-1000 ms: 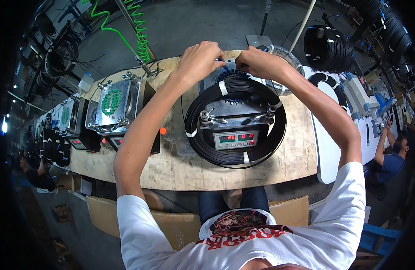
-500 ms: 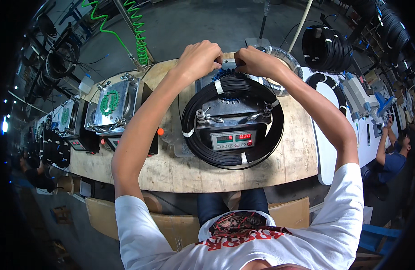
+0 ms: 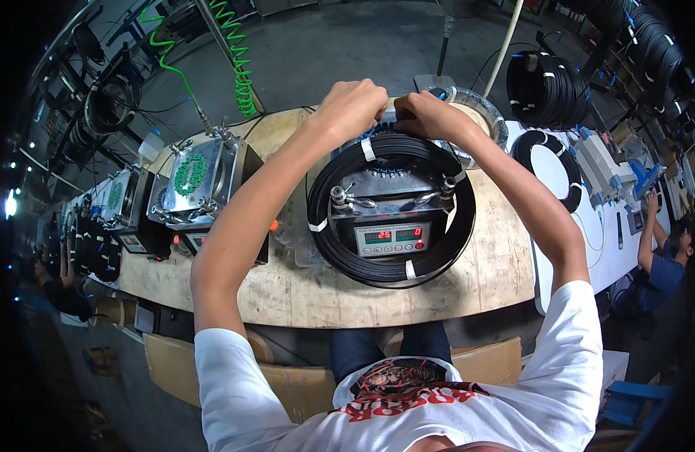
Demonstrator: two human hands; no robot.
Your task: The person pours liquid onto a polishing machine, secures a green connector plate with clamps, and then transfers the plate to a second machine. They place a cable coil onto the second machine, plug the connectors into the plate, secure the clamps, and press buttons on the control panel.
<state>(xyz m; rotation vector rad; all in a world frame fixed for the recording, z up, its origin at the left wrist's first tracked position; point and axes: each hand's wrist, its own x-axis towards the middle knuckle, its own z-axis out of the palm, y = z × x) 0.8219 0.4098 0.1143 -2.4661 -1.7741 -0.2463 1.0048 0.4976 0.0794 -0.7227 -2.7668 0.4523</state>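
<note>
A coil of black cable (image 3: 360, 271), bound with white tape, lies around a benchtop machine (image 3: 389, 255) with a metal top and a lit red digital display. Small blue cable-end fittings (image 3: 387, 172) stand in a row on its metal plate. Beyond the coil's far side, my left hand (image 3: 355, 105) has its fingers curled together; whatever they hold is hidden. Close by on the right, my right hand (image 3: 432, 115) is also closed, over the far blue fittings. A small dark, blue-tipped piece (image 3: 437, 93) shows behind its knuckles.
Similar machines with green fittings (image 3: 190, 174) stand left on the wooden bench (image 3: 302, 301). A clear round spool (image 3: 479, 113) sits beyond my right hand. Another black coil (image 3: 523, 154) lies on the white table at right, where a person (image 3: 659, 248) works. Green coiled hoses (image 3: 240, 68) hang ahead.
My left hand has shifted slightly right and the right hand has turned a little, both still closed. The blue-tipped piece now shows behind my right hand. The display's red digits have changed.
</note>
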